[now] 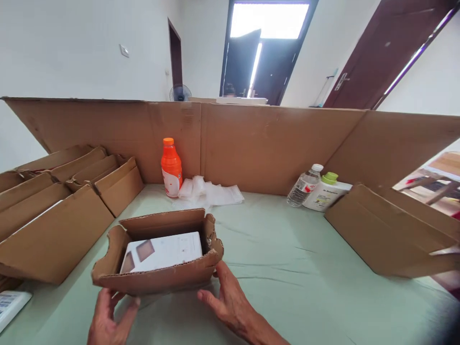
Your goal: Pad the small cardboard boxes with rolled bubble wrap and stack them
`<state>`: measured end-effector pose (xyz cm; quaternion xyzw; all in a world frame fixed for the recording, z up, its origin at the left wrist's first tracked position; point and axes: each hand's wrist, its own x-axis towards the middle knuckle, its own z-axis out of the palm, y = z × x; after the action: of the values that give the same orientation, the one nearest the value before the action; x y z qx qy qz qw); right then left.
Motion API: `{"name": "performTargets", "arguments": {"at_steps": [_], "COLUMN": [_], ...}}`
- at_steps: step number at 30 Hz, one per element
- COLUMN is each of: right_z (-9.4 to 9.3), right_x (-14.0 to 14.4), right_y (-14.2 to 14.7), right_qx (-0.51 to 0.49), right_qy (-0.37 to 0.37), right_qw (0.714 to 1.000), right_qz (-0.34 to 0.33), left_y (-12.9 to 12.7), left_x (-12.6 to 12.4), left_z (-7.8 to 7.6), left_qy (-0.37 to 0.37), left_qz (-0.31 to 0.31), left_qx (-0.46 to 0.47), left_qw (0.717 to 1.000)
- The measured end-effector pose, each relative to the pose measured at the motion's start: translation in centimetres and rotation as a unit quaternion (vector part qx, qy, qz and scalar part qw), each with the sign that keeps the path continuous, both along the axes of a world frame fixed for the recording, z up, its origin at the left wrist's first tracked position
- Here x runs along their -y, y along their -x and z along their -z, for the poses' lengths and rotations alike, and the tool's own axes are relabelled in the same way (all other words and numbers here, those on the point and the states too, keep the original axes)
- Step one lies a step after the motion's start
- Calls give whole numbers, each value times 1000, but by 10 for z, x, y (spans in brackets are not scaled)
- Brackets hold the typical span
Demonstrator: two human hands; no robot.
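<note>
A small open cardboard box stands in front of me with its flaps cut to wavy edges at both ends. Inside it lies a white carton printed with brown squares. My left hand is at the box's lower left front corner, its fingertips at the bottom edge and the thumb spread away. At the right end, my right hand has its fingers against the box wall, partly hidden behind the corner, while its thumb points left, apart from the box. Neither hand is closed round the box.
Several cardboard boxes stand at left, near a white item. Behind are an orange bottle, crumpled clear plastic, a water bottle and a green-capped white bottle. Another box is right; a cardboard screen spans the back.
</note>
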<state>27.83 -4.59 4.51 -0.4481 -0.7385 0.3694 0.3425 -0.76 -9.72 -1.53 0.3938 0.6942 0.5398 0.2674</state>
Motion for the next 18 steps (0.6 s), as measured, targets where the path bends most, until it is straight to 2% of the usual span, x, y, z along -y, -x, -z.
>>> {"name": "performTargets", "arguments": {"at_steps": [2, 5, 7, 9, 12, 15, 18], "right_z": [-2, -7, -11, -16, -22, -23, -17], "right_x": [-7, -24, -45, -77, -135, -192, -231], "right_y": [0, -11, -25, -38, -41, -19, 6], "right_qx": [-1, -1, 23, 78, 156, 192, 218], "right_qy": [9, 27, 16, -19, -69, -96, -112], "right_qw": [999, 994, 995, 997, 977, 959, 945], "right_qz": [-36, -103, -101, -16, 131, 184, 215], "left_y": [0, -13, -25, -35, -43, -43, -38], "left_x": [-3, -18, -27, -34, -39, -41, -40], "left_z": [-2, -17, -25, -26, -18, -4, 11], "left_qy": [-9, -17, -12, -12, -9, 12, 12], "left_qz": [-23, -61, -66, -55, -40, -50, -54], "left_qx": [-6, 6, 16, 17, 10, 4, 16], "left_qw": [1000, 998, 998, 998, 999, 999, 998]}}
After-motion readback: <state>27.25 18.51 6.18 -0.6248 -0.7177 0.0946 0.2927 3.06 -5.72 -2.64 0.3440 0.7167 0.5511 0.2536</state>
